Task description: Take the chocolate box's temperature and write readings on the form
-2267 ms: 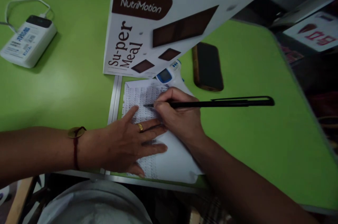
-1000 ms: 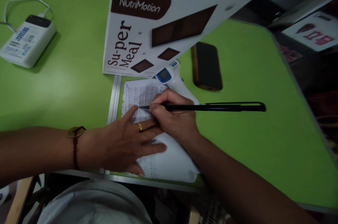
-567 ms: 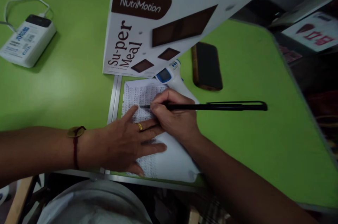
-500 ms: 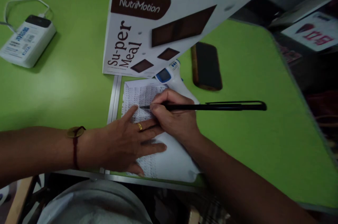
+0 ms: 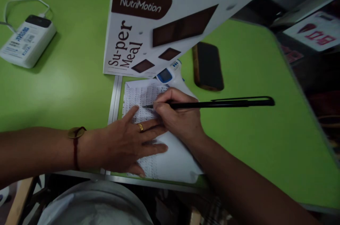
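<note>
A sheet of paper (image 5: 170, 157), covered on its left part with dense rows of small writing, lies on the green table. My left hand (image 5: 130, 143) rests flat across it with fingers spread, a gold ring on one finger and a dark cord bracelet at the wrist. In my right hand (image 5: 182, 115) is a black pen (image 5: 223, 104), gripped between thumb and fingers. Its tip points left and meets the written area just right of my left fingertip; its capped clip end sticks out to the right. My right fingers partly cover the writing.
Behind the paper stands a large white NutriMotion box (image 5: 127, 34). A white and blue thermometer-like device (image 5: 174, 76) lies partly under its edge, near a dark phone (image 5: 208, 65). At left is a white power bank (image 5: 28, 42) with a cable. A metal seam (image 5: 114, 99) crosses the table (image 5: 265, 129).
My right hand and the pen have shifted slightly to the right, and the pen's rear end has tilted a little away from me. My left hand has stayed in place.
</note>
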{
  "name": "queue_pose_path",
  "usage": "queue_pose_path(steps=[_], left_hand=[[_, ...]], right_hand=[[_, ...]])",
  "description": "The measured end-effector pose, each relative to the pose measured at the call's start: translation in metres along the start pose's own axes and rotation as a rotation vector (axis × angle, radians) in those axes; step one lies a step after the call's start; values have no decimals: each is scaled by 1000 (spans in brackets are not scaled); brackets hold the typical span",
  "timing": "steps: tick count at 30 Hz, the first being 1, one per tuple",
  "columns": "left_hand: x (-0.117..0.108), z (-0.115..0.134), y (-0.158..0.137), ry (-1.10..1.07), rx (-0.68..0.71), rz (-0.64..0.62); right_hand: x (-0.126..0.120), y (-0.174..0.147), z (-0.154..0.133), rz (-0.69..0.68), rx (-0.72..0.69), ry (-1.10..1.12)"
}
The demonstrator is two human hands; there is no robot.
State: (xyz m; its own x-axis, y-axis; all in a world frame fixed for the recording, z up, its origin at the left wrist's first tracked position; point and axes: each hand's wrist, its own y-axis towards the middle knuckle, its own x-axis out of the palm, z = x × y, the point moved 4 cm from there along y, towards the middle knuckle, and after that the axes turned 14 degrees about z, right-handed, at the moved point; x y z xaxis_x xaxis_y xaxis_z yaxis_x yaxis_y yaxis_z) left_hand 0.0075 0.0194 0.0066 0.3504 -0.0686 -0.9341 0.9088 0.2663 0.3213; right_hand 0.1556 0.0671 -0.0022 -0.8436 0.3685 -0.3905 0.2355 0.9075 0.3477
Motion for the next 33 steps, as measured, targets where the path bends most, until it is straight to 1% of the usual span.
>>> queue_pose_path(steps=[3,7,11,14,17,19,26,33], left_hand=[[-1,0,1,-6,-1,1],[-1,0,1,-13,-7,-5],[0,0,0,-6,0,15],[2,0,-1,-5,2,34],[3,0,-2,-8,-1,29],[3,0,-1,-6,-2,18],[1,0,0,-8,-6,17],[2,0,0,-30,-9,-1]], right_hand=[[0,0,0,8,9,-8],[-1,-1,0,-7,8,-48],[-1,0,-2,-29,4,-37],[-1,2,-2,-19,46,12],[-1,5,-1,25,86,32],[-1,5,-1,35,82,26],[-1,3,1,-10,56,-21],[-1,3,-1,-2,35,-30]])
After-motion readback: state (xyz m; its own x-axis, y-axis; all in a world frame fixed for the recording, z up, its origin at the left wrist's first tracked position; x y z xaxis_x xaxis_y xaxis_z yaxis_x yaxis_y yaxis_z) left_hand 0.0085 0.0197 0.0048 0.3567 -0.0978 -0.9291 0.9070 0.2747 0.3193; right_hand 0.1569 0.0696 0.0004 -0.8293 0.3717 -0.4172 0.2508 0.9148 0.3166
